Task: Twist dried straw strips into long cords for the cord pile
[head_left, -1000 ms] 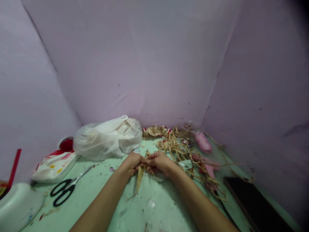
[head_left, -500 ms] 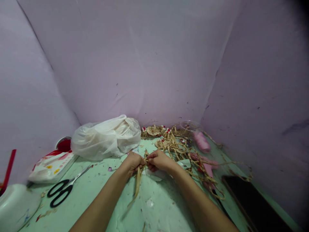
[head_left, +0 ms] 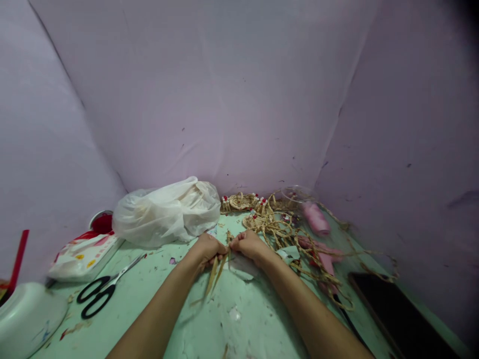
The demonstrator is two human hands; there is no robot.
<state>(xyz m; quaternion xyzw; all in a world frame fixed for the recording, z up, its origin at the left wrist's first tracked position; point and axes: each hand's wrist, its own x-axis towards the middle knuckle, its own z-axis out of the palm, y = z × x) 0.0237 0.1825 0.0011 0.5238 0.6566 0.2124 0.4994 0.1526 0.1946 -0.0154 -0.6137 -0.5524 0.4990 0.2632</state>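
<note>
Above the middle of the green table my left hand (head_left: 210, 251) is closed in a pinch on flat, straw-coloured plant-fibre strips (head_left: 214, 275). Two loose ends of them hang down below its fingers toward me. My right hand (head_left: 247, 244) is closed too, its fingertips meeting the left ones on the same fibre. A short twisted piece of the fibre sticks up between the two hands. Just beyond lie woven straw pieces (head_left: 242, 201) with red and white beads. A tangle of braided straw cord (head_left: 280, 234) spreads to the right of my right hand.
Black-handled scissors (head_left: 108, 289) lie at left, near a tissue pack (head_left: 84, 257) and a white container (head_left: 28, 319). A white plastic bag (head_left: 168, 212) rests against the back wall. At right are a pink thread spool (head_left: 316, 218), a pink glue gun (head_left: 325, 257) and a dark phone (head_left: 396, 314).
The hanging strip under my left hand now shows as two separate ends. My right fingers have closed in nearer to the left ones. The view has shifted slightly.
</note>
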